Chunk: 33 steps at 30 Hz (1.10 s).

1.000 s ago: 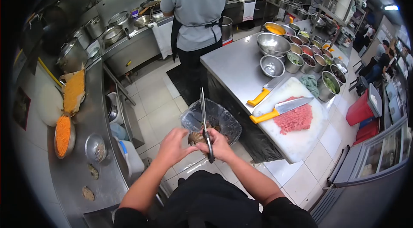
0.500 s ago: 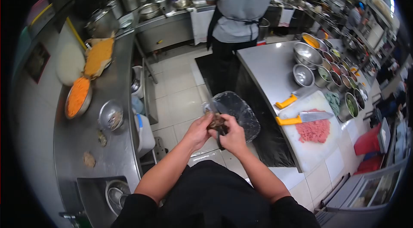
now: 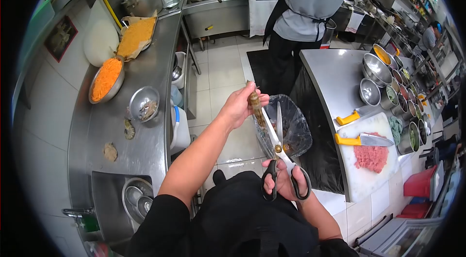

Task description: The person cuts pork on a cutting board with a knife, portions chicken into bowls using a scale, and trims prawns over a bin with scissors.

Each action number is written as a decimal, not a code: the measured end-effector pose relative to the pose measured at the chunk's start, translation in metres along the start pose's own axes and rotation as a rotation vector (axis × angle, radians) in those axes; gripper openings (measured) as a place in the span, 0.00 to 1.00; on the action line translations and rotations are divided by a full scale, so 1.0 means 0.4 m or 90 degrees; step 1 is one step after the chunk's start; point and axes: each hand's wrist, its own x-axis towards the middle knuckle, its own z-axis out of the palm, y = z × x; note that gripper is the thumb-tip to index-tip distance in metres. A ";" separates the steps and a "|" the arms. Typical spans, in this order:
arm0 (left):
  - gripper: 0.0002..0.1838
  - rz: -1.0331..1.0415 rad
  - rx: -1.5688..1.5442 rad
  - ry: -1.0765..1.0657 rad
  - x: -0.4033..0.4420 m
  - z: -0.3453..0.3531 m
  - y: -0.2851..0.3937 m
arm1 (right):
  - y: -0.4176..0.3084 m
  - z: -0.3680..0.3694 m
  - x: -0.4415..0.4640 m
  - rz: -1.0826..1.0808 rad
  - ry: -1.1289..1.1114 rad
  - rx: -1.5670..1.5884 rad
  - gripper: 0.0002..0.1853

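My left hand (image 3: pixel 240 104) grips a raw brownish shrimp (image 3: pixel 255 103) with its fingers wrapped round it, above the near rim of a bin lined with a dark plastic bag (image 3: pixel 303 135). In my right hand (image 3: pixel 286 184) is a pair of scissors (image 3: pixel 277 149) with black handles, fingers in the loops. Its blades are spread apart and point up; one blade lies close beside the shrimp's lower end, though contact is hard to tell. Some scraps show inside the bin. On the left counter, a metal bowl (image 3: pixel 154 96) contains greyish pieces, with another shrimp (image 3: pixel 129 129) beside it.
The left counter (image 3: pixel 145 150) also bears a pale lump (image 3: pixel 110 151), a bowl of orange shreds (image 3: pixel 108 80) and a crumb-covered tray (image 3: pixel 137 36). At right, two yellow-handled knives and minced meat (image 3: pixel 371 157) lie on a white board (image 3: pixel 357 182). A co-worker (image 3: pixel 310 9) stands ahead.
My hands have moved apart: the left rose with the shrimp, the right came down and back with the scissors. The blades now show spread apart. The view has shifted.
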 end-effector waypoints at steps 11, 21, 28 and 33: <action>0.19 0.043 0.009 -0.021 0.009 0.032 -0.010 | -0.020 -0.009 0.015 0.026 -0.044 0.125 0.33; 0.12 0.070 0.079 -0.076 0.012 0.044 0.014 | -0.009 -0.040 0.000 0.031 0.045 -0.020 0.38; 0.19 0.081 0.157 0.048 0.017 0.097 0.006 | -0.031 -0.009 0.032 0.074 0.251 -0.372 0.30; 0.20 0.043 0.137 0.076 0.016 0.095 -0.010 | -0.010 -0.017 0.053 0.075 0.321 -0.418 0.26</action>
